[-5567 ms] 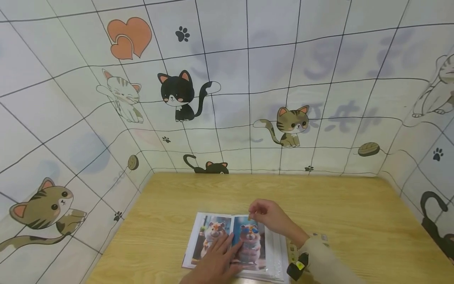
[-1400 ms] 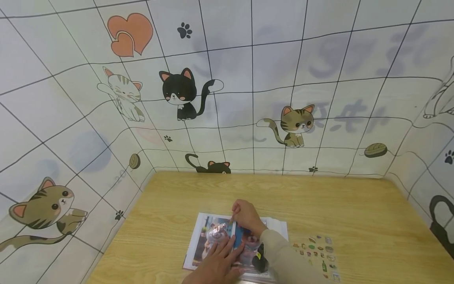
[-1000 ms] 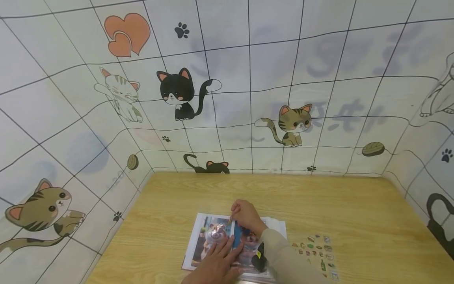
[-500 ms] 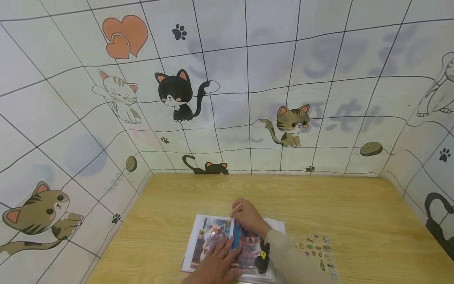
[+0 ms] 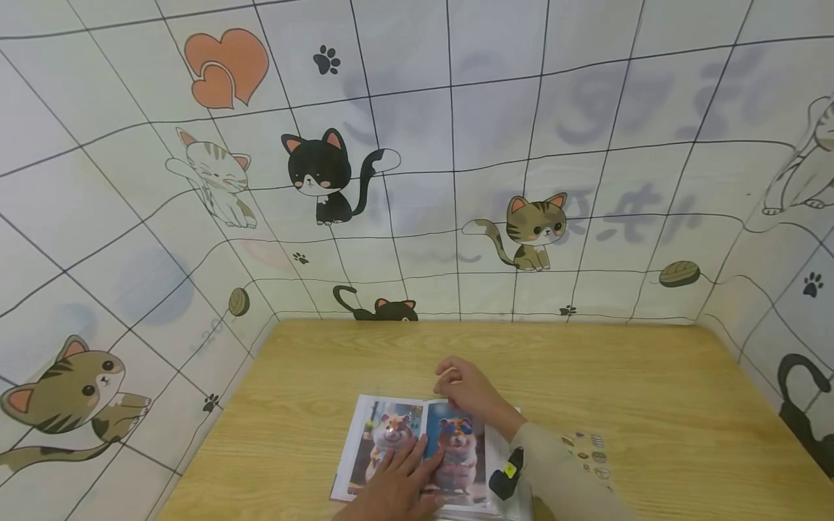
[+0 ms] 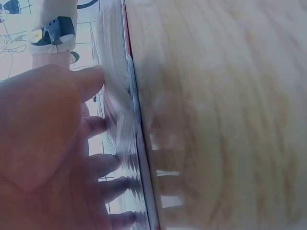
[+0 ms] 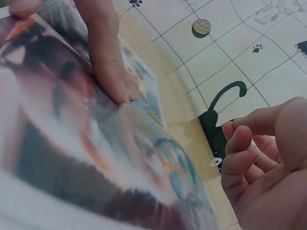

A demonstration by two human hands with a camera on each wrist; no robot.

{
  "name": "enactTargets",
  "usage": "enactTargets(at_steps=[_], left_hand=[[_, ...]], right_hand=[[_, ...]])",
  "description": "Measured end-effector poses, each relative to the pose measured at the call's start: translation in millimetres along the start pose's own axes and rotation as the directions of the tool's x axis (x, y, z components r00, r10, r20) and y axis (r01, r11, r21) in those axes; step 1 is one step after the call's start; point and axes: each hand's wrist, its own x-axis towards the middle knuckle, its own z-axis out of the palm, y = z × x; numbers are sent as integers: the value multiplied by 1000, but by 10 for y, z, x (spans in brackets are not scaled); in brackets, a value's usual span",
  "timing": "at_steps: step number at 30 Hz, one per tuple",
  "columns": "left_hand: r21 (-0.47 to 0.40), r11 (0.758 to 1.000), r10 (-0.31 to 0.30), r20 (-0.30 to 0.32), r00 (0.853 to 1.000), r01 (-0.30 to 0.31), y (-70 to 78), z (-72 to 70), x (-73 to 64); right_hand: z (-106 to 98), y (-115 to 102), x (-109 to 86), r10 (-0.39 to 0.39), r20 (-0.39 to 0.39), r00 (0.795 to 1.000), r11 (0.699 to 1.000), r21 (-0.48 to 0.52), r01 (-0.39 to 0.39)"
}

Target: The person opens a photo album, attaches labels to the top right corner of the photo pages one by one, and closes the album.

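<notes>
An open photo album [image 5: 347, 456] lies on the wooden table, a hamster picture on each page. The left photo [image 5: 399, 416] shows a pale hamster; the right photo [image 5: 465, 463] shows one wearing blue sunglasses. My left hand [image 5: 395, 483] rests flat across both pages with spread fingers. In the left wrist view the same hand [image 6: 43, 129] lies on the stacked page sleeves [image 6: 115, 52]. My right hand [image 5: 472, 391] hovers above the album's top edge. The right wrist view shows the right hand [image 7: 268, 167] with curled fingers, thumb near index finger, nothing visible between them.
A clear sticker sheet [image 5: 600, 458] with several small food pictures lies right of the album, partly covered by the right sleeve [image 5: 560, 470]. A cat-patterned sheet [image 5: 430, 145] walls the table [image 5: 619, 376] at back and sides. A black device [image 5: 506, 477] is on the right wrist.
Earlier the right hand pinched something small and yellowish, then worked at the left photo's upper right corner. Now it has lifted away up and right, uncovering the right photo. The left hand stays put.
</notes>
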Motion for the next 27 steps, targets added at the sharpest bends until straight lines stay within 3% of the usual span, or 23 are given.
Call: enactTargets(at_steps=[8,14,27], left_hand=[[14,1000,-21,-10,1000,21,17,-2,-11],[33,999,8,-44,999,-7,5,-14,8],[4,1000,-16,-64,998,17,70,-90,13]], right_hand=[[-172,-67,-176,-41,25,999,997,-60,42],[-317,-98,-351,-75,81,994,992,-100,83],[-656,-107,-625,-46,30,998,983,-174,51]])
